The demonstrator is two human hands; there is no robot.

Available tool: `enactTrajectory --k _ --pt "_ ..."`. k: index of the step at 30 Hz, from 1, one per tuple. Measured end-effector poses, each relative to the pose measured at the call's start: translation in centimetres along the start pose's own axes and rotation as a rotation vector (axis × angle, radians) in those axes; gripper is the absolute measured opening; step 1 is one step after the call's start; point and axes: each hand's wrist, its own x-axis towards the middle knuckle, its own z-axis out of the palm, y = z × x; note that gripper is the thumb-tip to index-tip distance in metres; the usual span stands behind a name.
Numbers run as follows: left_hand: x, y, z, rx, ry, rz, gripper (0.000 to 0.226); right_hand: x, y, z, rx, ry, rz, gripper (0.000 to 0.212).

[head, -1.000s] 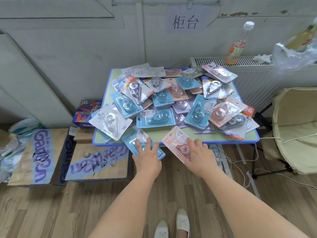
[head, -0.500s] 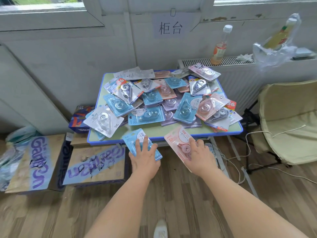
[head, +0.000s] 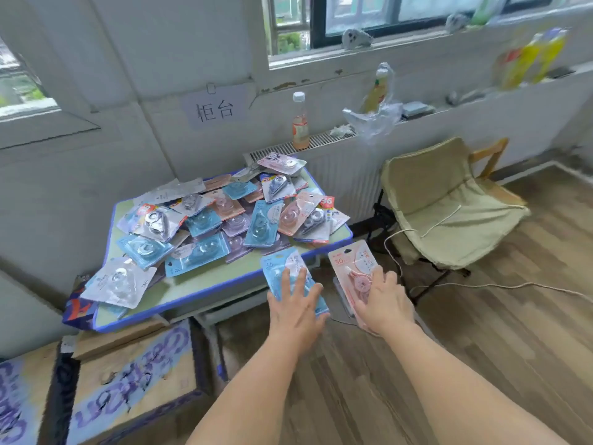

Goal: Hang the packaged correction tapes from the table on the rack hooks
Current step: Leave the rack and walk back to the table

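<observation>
Barely begun: her left hand (head: pixel 296 311) holds a blue pack (head: pixel 290 277), her right hand (head: pixel 382 301) grips a pink pack (head: pixel 351 261), both lifted off the surface (head: pixel 199 285); the heap (head: pixel 224 220) remains, no rack in sight

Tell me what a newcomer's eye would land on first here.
The heap of packs covering the table at centre left. Next, in front of it, the left hand holds a blue pack and the right hand a pink pack, both clear of the table. A folding chair stands to the right.
</observation>
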Motion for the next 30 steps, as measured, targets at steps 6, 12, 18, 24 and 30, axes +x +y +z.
enactTrajectory --k 6,12,18,24,30 --pt "1.9 7.6 -0.6 0.079 0.017 0.33 0.056 -2.8 6.7 -2.9 0.057 0.072 0.257 0.073" --pt "1.5 14.7 -0.4 0.103 -0.002 0.667 0.054 -7.0 11.8 -3.6 0.174 0.197 0.552 0.067" --pt "-1.9 22.1 0.2 0.163 -0.061 0.947 0.056 -13.9 16.6 -3.4 0.243 0.305 0.828 0.07" --pt "-7.9 29.0 2.0 0.226 -0.077 1.196 0.055 -22.7 21.4 -3.7 0.275 0.387 1.081 0.074" --pt "-16.7 37.1 3.9 0.319 -0.059 1.418 0.059 -32.9 27.2 -3.7 0.313 0.465 1.306 0.078"
